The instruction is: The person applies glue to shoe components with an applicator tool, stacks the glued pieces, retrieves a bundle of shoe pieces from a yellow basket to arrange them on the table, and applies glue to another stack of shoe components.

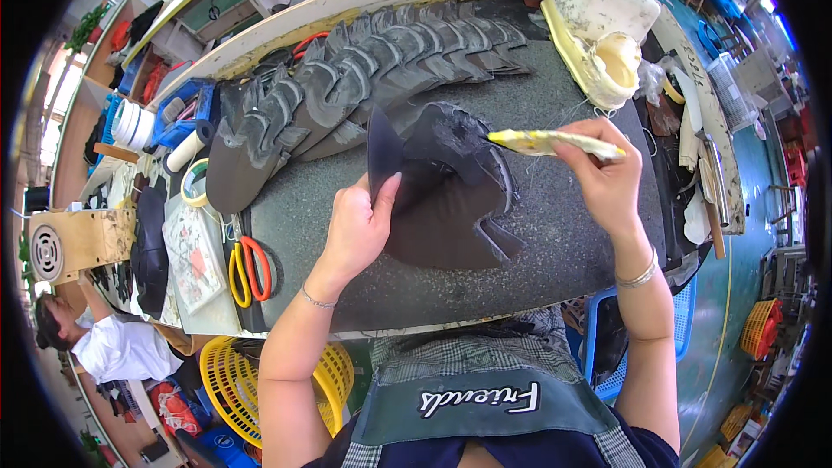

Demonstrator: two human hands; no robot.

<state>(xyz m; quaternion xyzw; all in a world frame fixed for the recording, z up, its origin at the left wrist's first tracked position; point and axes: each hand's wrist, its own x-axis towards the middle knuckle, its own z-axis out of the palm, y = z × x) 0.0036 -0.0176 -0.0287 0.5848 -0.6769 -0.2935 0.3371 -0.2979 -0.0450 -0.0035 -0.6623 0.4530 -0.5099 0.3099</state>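
Observation:
My left hand (360, 221) pinches a dark, flat, curved shoe-upper piece (442, 230) by its left side, thumb on top, with one flap bent upright. The piece rests over the grey work surface, and its upper and right edges carry whitish smears. In my right hand (605, 178) is a glue brush (537, 142) with a pale yellow, crusted handle, pointing left. Its tip is at the piece's upper right edge; whether it touches there I cannot tell. Beyond, a fanned stack of similar dark pieces (347, 78) shows whitish edges.
A white, glue-crusted container (598, 13) stands at the far right. Orange-handled scissors (256, 270) and a yellow handle (238, 276) lie left, near a tape roll (196, 182) and a blue bin (186, 113). Below are a yellow basket (230, 386) and a blue crate (685, 321). Another person (121, 342) is lower left.

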